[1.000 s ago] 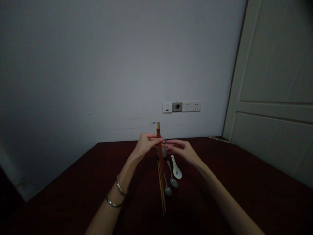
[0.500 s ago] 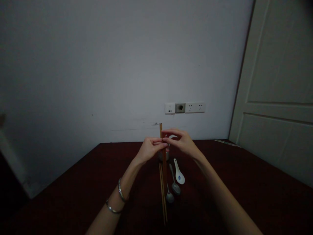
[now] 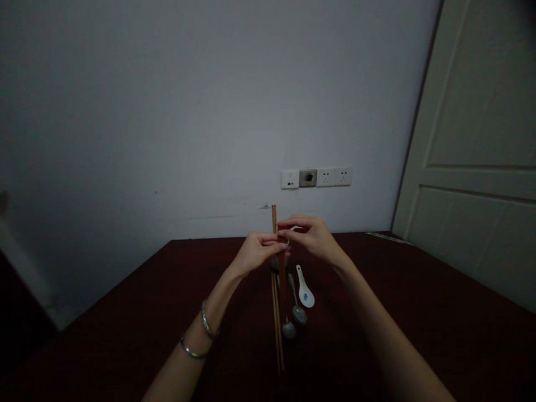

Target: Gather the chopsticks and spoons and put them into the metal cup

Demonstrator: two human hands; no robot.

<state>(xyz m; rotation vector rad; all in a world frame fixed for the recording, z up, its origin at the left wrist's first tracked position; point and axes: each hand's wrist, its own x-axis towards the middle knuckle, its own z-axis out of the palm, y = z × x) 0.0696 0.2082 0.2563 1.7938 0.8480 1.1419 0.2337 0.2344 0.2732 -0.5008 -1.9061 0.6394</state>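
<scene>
My left hand (image 3: 256,254) pinches a bundle of long wooden chopsticks (image 3: 277,301) near its top and holds it upright above the dark red table (image 3: 125,329). Right beside it, my right hand (image 3: 313,237) has its fingers curled against the upper part of the same bundle, and a small ring or band shows at the fingertips. Two bracelets circle my left wrist. Behind the chopsticks a small metal bowl (image 3: 273,263) is mostly hidden.
Two metal spoons (image 3: 293,321) and a white ceramic spoon (image 3: 305,288) with a blue mark lie on the table just right of the chopsticks. Wall sockets (image 3: 316,177) sit on the grey wall; a pale door (image 3: 481,156) stands at the right.
My right hand rose from beside the chopsticks to their upper part and closed its fingers there. My left hand kept its grip. The view shifted slightly.
</scene>
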